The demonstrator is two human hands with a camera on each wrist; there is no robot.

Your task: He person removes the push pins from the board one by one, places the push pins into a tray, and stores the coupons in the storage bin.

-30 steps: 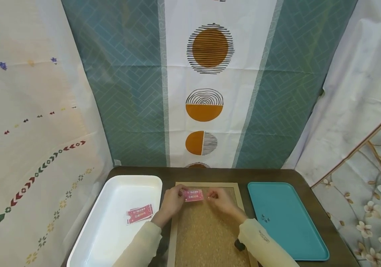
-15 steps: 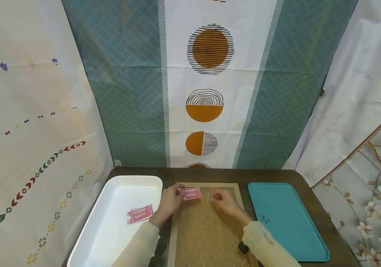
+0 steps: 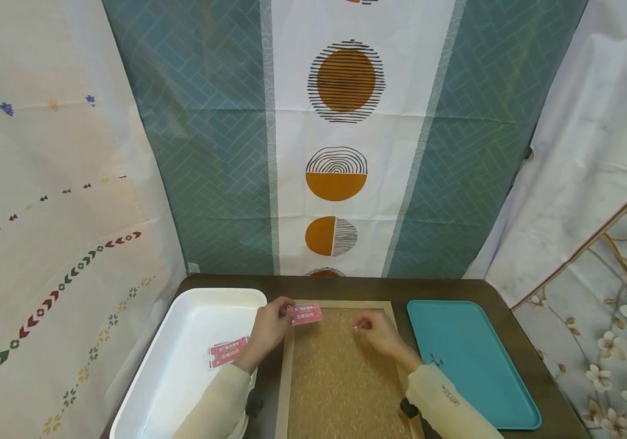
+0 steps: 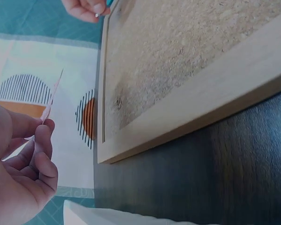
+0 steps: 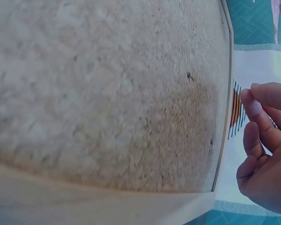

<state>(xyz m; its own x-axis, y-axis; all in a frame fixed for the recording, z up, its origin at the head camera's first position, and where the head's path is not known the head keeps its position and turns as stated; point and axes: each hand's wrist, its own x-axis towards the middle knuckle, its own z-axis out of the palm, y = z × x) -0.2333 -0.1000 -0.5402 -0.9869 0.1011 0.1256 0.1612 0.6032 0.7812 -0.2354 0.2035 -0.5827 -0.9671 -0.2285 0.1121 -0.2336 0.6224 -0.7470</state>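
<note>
My left hand (image 3: 269,329) pinches a pink coupon (image 3: 307,314) by its left end, above the upper left corner of the cork board (image 3: 341,384). Seen in the left wrist view, the coupon (image 4: 51,97) stands nearly edge-on between thumb and fingers, clear of the board's frame. My right hand (image 3: 380,336) is over the upper right part of the board, thumb and forefinger together. A tiny pale pushpin (image 4: 97,15) shows at its fingertips; its details are too small to make out. In the right wrist view the fingers mostly hide it.
On the left, a white tray (image 3: 154,390) holds more pink coupons (image 3: 228,352), overlapping. To the right lies a teal tray (image 3: 478,360) with several small pins (image 3: 436,360) near its left edge. All stand on a dark wooden table (image 3: 390,286) before a patterned curtain.
My left hand has moved left and slightly up with the coupon, toward the board's upper left corner. The right hand has shifted a little right, away from the coupon.
</note>
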